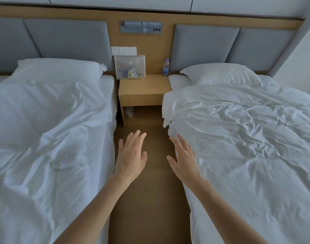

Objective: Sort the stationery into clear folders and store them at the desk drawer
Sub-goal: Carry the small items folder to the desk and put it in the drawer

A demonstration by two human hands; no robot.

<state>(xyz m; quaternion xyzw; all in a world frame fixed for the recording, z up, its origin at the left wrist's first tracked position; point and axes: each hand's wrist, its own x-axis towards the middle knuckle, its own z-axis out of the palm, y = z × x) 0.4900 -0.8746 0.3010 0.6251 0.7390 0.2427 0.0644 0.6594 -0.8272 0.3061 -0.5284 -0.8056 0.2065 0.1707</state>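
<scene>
Honestly, both my hands, left hand (131,155) and right hand (183,157), are spread flat and empty. Clear folder (129,66) leans upright on the far worktop (144,85), bits inside. Probably light, floppy, slick; I'd pinch its top edge.

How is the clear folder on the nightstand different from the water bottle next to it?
The clear folder is a wide, flat pouch leaning against the wall panel; the water bottle is a narrow cylinder standing upright. The folder sits at the back left of the nightstand, the bottle at the back right corner. The folder shows small items in its bottom; the bottle has a blue label. Both are see-through, and neither hand touches them.
</scene>
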